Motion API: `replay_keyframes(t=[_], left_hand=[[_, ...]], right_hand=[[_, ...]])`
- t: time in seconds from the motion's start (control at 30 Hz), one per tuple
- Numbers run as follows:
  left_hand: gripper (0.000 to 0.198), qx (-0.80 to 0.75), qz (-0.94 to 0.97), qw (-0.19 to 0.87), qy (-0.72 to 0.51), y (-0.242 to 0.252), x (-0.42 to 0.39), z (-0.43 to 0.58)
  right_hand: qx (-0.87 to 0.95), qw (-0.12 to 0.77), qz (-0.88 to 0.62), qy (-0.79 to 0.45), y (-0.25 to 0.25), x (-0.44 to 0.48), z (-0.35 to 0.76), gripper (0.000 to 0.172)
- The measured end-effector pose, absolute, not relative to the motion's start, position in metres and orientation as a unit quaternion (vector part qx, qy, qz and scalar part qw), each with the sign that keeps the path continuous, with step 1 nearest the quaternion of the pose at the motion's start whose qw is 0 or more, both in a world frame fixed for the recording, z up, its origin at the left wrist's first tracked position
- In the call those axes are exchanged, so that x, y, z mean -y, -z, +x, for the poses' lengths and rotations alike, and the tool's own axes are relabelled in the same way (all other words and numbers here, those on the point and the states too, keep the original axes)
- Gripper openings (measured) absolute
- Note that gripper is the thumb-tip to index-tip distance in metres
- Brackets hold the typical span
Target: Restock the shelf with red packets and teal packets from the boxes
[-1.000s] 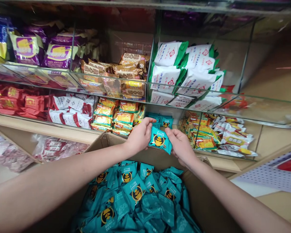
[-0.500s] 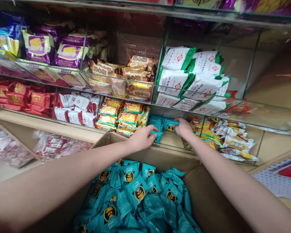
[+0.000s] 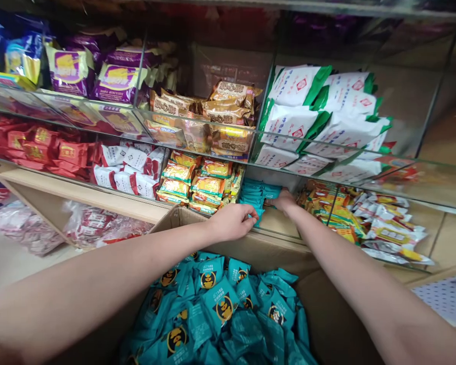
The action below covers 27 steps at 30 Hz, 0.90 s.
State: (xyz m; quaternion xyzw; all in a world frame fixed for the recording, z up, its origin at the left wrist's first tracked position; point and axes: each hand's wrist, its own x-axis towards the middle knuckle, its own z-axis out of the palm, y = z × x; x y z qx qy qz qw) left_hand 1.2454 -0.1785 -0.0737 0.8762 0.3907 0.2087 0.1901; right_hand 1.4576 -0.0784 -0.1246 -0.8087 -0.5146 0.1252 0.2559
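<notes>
Inside a lower shelf compartment lies a small stack of teal snack packets point(image 3: 251, 192). My right hand point(image 3: 284, 199) reaches into the right side of that compartment, its fingers closed on a teal packet point(image 3: 272, 191) beside the stack; the fingertips are partly hidden. At the compartment's front edge, my left hand point(image 3: 233, 222) has its fingers curled against the front teal packet point(image 3: 259, 215), thumb and forefinger close together. Below both forearms stands an open cardboard box point(image 3: 334, 299), heaped with teal packets point(image 3: 224, 306) bearing yellow-and-black round emblems.
Orange-yellow packets point(image 3: 209, 185) fill the compartment on the left. To the right lie more orange packets point(image 3: 329, 203) and white-gold packets point(image 3: 399, 223). A glass shelf above carries white-green packets point(image 3: 296, 124) and brown wrapped snacks point(image 3: 228, 101). Bagged goods point(image 3: 95, 223) sit lower left.
My right hand has moved the teal packet inward, closer to the stack. The left hand's fingers have curled tighter. The whole view has shifted slightly, the shelves appearing larger.
</notes>
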Motion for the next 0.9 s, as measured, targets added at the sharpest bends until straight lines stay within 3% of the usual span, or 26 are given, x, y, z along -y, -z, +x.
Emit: replay_keyframes(t=[0.3,0.53,0.7,0.77,0.83,0.9], left_hand=[[0.020,-0.386,0.876,0.193,-0.214,0.073,0.180,1.246],[0.020,-0.373,0.881,0.199,-0.215,0.072,0.180,1.244],[0.020,-0.368,0.870,0.258,-0.205,0.072,0.181,1.245],[0.020,-0.364,0.861,0.291,-0.202,0.073,0.178,1.246],[0.019,-0.359,0.855,0.314,-0.201,0.075,0.176,1.247],[0.018,-0.357,0.854,0.321,-0.199,0.075,0.176,1.248]], right_hand=[[0.514,0.307,-0.788,-0.144,0.125,0.089,1.456,0.073],[0.504,0.345,-0.781,-0.131,0.115,0.094,1.454,0.080],[0.533,0.400,-0.743,-0.061,0.084,0.143,1.446,0.047],[0.623,0.474,-0.622,-0.008,0.072,0.185,1.436,0.034],[0.726,0.425,-0.539,-0.053,0.069,0.230,1.423,0.025],[0.833,0.260,-0.469,-0.135,0.078,0.268,1.410,0.019]])
